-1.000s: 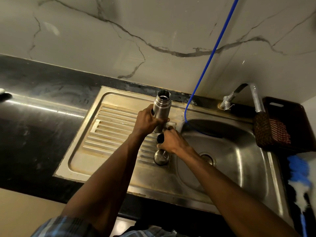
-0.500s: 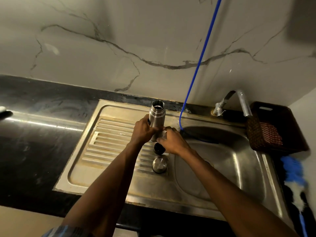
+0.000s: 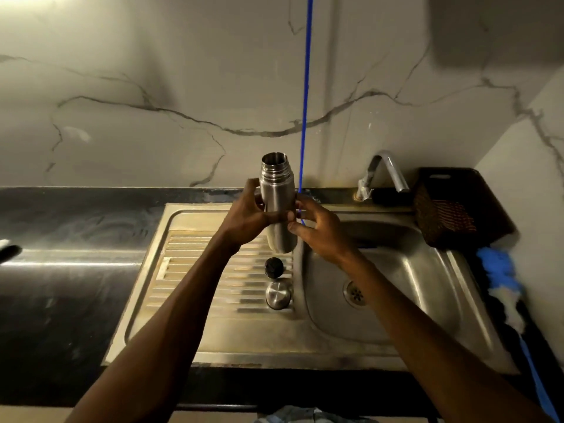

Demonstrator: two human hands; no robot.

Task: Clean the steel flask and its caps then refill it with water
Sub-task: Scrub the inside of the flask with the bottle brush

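Holding the open steel flask [image 3: 277, 206] upright above the drainboard [image 3: 213, 270], left hand [image 3: 247, 219] wrapped round it, right hand [image 3: 317, 230] pinching its side; I'd carry it level under the tap [image 3: 387, 169].

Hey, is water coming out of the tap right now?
No, the tap shows no stream at its spout, and the steel flask is held over the drainboard, left of the spout.
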